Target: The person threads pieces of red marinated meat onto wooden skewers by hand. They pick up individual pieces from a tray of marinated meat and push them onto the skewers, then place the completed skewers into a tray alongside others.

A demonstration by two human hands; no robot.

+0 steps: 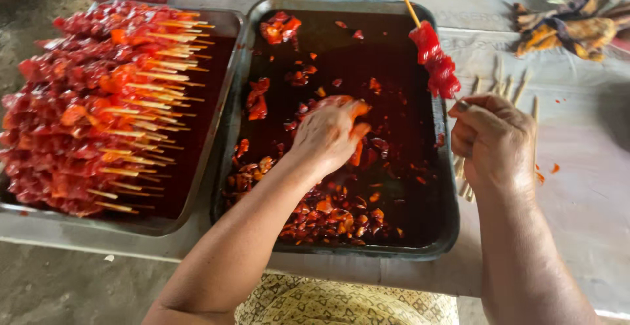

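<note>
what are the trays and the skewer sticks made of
Trays: likely metal, dull dark grey, thin rolled rim with rounded corners, coated in red marinade. Skewer sticks: probably bamboo or wood, pale tan, thin, matte; the right hand holds one loaded with red meat.

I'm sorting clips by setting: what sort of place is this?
Probably a simple food-preparation spot, perhaps a street-food stall's work table. A tray is piled with finished meat skewers, and bare sticks lie on the covered table beside a second tray of marinated pieces.
</note>
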